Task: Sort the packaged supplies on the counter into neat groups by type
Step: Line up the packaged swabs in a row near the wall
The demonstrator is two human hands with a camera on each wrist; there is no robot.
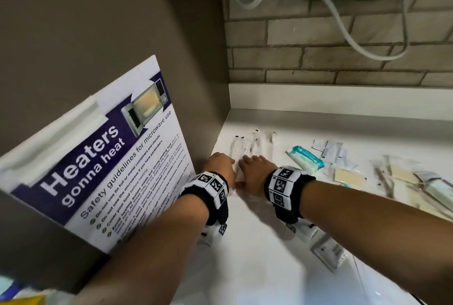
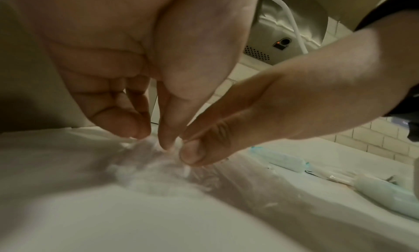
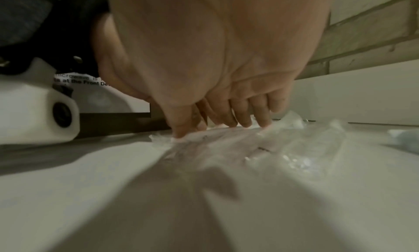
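Observation:
A bunch of clear plastic packets (image 1: 250,145) holding thin white sticks lies in the counter's left back corner. Both hands are on their near ends. My left hand (image 1: 221,165) sits knuckles up beside the poster. In the left wrist view its curled fingers and thumb (image 2: 152,137) pinch the crumpled wrapper (image 2: 158,168). My right hand (image 1: 252,169) lies over the packets just to the right. In the right wrist view its straight fingertips (image 3: 215,125) press on the clear packets (image 3: 260,148). The right thumb (image 2: 192,153) touches the same wrapper beside the left thumb.
A microwave safety poster (image 1: 103,157) leans on the left wall, close to my left forearm. On the white counter (image 1: 269,275) to the right lie a teal tissue pack (image 1: 305,157), small white sachets (image 1: 331,150), tan packets (image 1: 346,176) and wrapped cutlery (image 1: 404,179). A flat white packet (image 1: 331,253) lies near the front.

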